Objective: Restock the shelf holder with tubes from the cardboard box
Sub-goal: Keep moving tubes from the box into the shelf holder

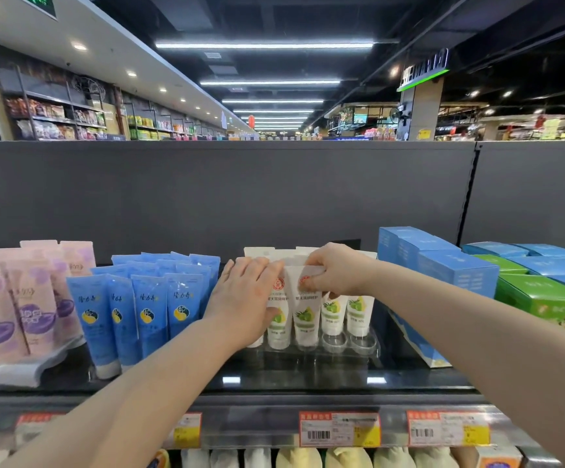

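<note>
Our forearms reach over the shelf edge and its price tags (340, 428). Our right hand (335, 270) pinches the crimped top of a white tube (304, 315), which stands cap down in the front row of the clear holder (374, 346). Our left hand (247, 298) lies with its fingers fairly straight against the neighbouring white tubes (278, 331). Blue tubes (145, 305) stand just left of the holder, and pink tubes (20, 298) stand further left. Blue boxes (443, 261) and a green box (544, 302) are on the right.

leftmost white plastic tube (256, 340): mostly behind left hand (243, 298)
third white plastic tube (306, 319): top under right hand (336, 270)
red-and-yellow paper price tags (339, 428): print blurred
</note>
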Tool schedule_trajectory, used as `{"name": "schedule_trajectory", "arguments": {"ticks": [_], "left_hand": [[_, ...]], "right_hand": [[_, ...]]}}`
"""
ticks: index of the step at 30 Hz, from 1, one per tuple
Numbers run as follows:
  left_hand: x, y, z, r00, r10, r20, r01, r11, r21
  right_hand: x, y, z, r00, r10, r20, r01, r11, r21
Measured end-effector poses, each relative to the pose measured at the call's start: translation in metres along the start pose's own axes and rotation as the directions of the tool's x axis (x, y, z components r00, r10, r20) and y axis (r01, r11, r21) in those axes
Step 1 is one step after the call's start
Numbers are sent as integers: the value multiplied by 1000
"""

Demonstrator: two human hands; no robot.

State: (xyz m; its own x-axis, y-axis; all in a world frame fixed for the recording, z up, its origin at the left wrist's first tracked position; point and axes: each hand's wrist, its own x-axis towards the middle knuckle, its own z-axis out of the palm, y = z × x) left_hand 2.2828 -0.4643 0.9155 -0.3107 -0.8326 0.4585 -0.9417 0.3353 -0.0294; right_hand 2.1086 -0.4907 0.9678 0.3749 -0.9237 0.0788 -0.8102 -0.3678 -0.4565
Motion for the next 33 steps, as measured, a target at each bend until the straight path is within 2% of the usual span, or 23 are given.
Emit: {"name": "schedule_trajectory", "arguments": {"ticks": [5,13,20,23,27,30,33], "left_hand": [[0,0,2,1000,-12,14,12,1000,9],[1,1,3,999,-27,23,27,1000,-9],[2,6,-2,995,-28,93,22,998,64],[2,8,-10,992,-29,123,21,998,64],[-3,11,-24,990,-24,142,11,996,93],[-10,14,-34,993,26,113,-37,995,94],[-21,17,-38,992,81,92,-87,994,59]], "right_hand": [[2,8,5,997,63,38,-62,998,-32],[3,8,9,995,100,17,-100,995,-26],[0,-1,5,995,95,8,-89,960,-266],[-11,-7,7,991,70,-117,-112,912,-395],[-33,-18,2,960,-47,-275,-104,854,-509],[-55,-22,2,964,-72,-254,-117,749,-653],[-79,-24,11,965,-4,-263,-175,737,-653]]}}
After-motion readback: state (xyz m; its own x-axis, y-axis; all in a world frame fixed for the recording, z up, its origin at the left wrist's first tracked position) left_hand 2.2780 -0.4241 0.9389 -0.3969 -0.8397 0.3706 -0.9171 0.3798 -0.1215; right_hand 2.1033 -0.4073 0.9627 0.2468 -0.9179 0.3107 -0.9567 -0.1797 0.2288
